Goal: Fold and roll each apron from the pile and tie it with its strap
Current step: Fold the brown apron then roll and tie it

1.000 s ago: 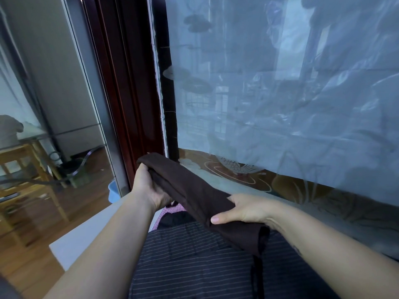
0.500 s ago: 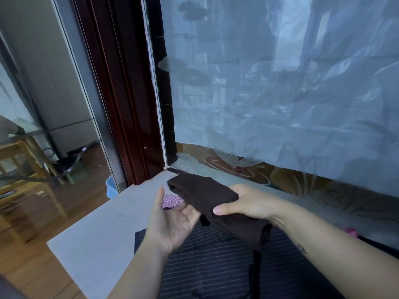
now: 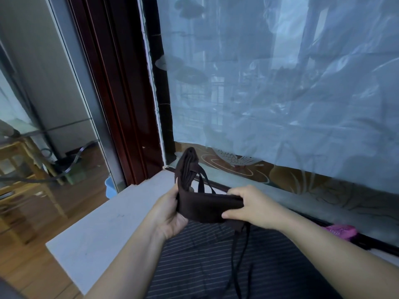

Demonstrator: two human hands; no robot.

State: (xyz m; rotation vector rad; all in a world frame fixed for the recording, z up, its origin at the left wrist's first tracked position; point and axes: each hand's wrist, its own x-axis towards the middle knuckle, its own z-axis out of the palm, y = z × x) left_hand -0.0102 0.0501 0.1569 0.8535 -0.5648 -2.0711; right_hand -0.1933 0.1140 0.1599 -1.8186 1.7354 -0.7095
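A dark brown apron [image 3: 205, 205], folded into a narrow band, is held in the air above the table. My left hand [image 3: 170, 212] grips its left part, where one end bends upward into a loose flap. My right hand [image 3: 248, 207] pinches the right end, thumb below and fingers on top. Thin dark straps [image 3: 237, 255] hang from the right end, and a strap loop arches behind the band. Under both hands lies a dark striped apron [image 3: 205, 262] spread flat.
The white table [image 3: 103, 229] ends at its left edge, with wooden floor below. A plastic-covered window and a dark red frame [image 3: 121, 104] stand close behind. A pink cloth [image 3: 341, 230] lies at the right by the sill. Wooden furniture stands at far left.
My left hand, open under the apron half a second ago, has closed on its left part. The left end has bent upward, and the strap loop has come into view.
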